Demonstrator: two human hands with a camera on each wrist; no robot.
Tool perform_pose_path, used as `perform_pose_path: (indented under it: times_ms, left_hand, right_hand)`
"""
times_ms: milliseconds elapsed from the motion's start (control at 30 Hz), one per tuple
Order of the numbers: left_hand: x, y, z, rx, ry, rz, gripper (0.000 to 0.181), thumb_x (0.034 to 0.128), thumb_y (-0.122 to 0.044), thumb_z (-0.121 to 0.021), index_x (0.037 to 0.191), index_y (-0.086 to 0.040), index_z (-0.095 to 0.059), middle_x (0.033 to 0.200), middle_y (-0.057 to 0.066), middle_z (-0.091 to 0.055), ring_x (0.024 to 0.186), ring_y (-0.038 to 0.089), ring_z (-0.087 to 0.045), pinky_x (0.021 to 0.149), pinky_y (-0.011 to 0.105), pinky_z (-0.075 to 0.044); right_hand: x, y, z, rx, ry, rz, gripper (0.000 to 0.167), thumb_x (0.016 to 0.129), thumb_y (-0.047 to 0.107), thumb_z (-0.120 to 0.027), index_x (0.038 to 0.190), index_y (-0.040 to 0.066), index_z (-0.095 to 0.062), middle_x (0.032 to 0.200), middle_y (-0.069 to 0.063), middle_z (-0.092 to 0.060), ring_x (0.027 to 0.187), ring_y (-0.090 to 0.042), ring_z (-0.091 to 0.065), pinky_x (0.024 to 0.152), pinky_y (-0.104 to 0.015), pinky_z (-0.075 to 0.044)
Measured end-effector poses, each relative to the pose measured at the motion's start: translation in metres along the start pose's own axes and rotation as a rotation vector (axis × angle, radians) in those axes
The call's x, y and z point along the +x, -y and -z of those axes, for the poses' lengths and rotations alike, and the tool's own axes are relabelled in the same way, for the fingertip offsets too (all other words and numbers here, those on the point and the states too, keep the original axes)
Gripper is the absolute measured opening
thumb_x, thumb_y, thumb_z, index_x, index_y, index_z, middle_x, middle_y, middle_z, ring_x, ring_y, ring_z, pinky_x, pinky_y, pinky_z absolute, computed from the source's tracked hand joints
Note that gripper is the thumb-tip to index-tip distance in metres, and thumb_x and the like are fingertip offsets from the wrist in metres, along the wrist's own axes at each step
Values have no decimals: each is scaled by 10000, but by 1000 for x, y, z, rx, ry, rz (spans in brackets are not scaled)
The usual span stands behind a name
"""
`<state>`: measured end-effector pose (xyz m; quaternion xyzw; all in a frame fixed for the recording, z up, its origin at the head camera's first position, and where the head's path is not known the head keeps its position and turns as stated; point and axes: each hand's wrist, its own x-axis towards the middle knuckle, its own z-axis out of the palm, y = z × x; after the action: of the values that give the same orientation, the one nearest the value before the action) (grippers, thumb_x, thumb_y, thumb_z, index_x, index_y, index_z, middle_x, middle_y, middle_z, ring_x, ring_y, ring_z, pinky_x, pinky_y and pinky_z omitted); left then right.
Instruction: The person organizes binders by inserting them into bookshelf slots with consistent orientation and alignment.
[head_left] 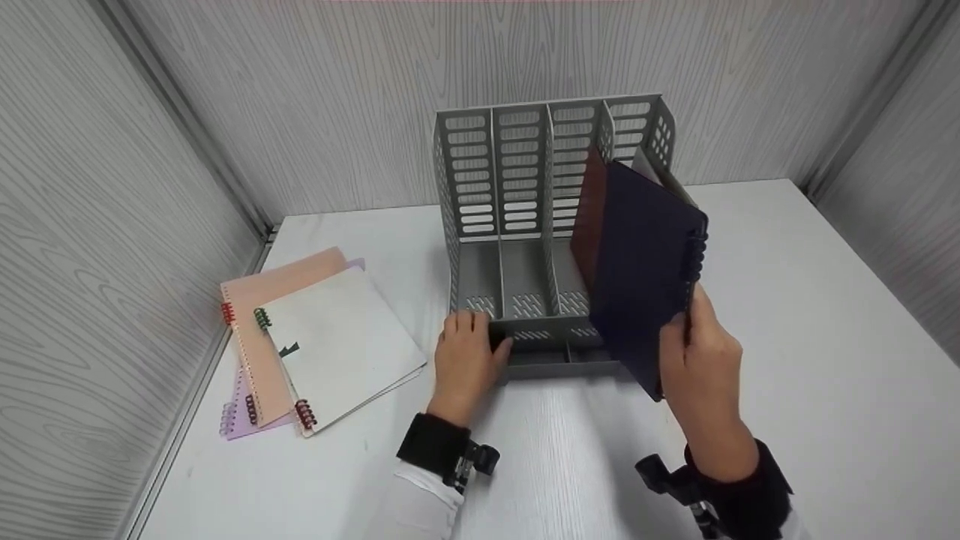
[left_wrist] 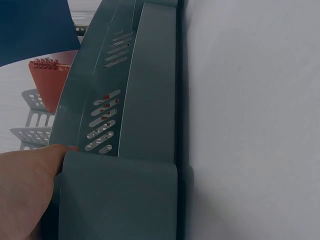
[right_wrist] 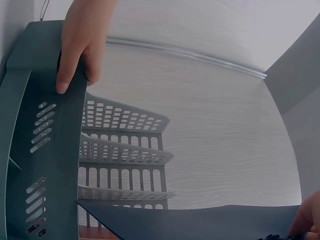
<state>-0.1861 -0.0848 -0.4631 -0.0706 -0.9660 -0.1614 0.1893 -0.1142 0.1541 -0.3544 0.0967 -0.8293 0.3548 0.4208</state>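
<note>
My right hand (head_left: pixel 701 367) grips a dark navy spiral notebook (head_left: pixel 649 277) by its coil-bound edge, between thumb and fingers. It is tilted over the right part of a grey file organizer (head_left: pixel 536 328); whether its lower edge touches the organizer I cannot tell. With my left hand (head_left: pixel 466 360) I hold the organizer's front wall near its left corner, thumb on the outside, as the right wrist view shows. A red-brown notebook (head_left: pixel 591 217) stands upright in the organizer, left of the navy one. Behind the navy cover, a pale item (head_left: pixel 646 165) is mostly hidden.
Left of the organizer lie overlapping spiral notebooks: a white one (head_left: pixel 345 345) on top, a peach one (head_left: pixel 292 274) beneath, and a lilac one (head_left: pixel 244 420) lowest. Grey wood-grain panels (head_left: pixel 337 97) enclose the white table (head_left: pixel 810 337) at the back and sides.
</note>
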Motion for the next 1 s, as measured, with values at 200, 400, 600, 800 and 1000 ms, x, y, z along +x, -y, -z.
perform_pose_path:
  times_ms: [200,400,600,800,1000]
  left_hand:
    - [0,-1,0,2,0,3,462,860,-449,-621,1091,-54,-556,1056,102,-505,1050,278,-453,838,395,-442]
    - [-1,-3,1,24,8,7,476,868,-459,-606,1114,-55,-556,1081,104,-512,1063,277,-457,843,391,-447]
    - [-1,-2,2,33,11,1,502,870,-462,-602,1142,-42,-555,1096,116,-508,1078,286,-454,870,402,-442]
    - [-1,-2,2,21,5,0,501,867,-455,-609,1141,-39,-554,1091,116,-508,1077,288,-455,864,404,-444]
    - [-1,-2,3,33,6,0,495,868,-458,-607,1126,-39,-556,1088,115,-507,1076,287,-450,848,401,-447]
  right_hand:
    - [5,2,-3,14,-15,0,374,882,-72,-427,1247,-76,-509,1078,-251,-620,737,-278,-587,648,-420,-453]
    - [12,1,-10,20,-19,7,380,885,-79,-416,1255,-74,-504,1103,-237,-616,746,-275,-589,651,-415,-456]
    - [20,-3,-19,41,-11,-5,371,892,-71,-429,1255,-78,-503,1128,-255,-601,888,-357,-622,711,-479,-482]
    - [28,-10,-32,44,-18,2,361,887,-65,-423,1238,-85,-506,1099,-272,-604,863,-380,-619,696,-505,-480]
    - [35,-17,-45,42,-3,7,397,890,-60,-431,1283,-104,-470,1167,-289,-568,935,-408,-604,746,-503,-481]
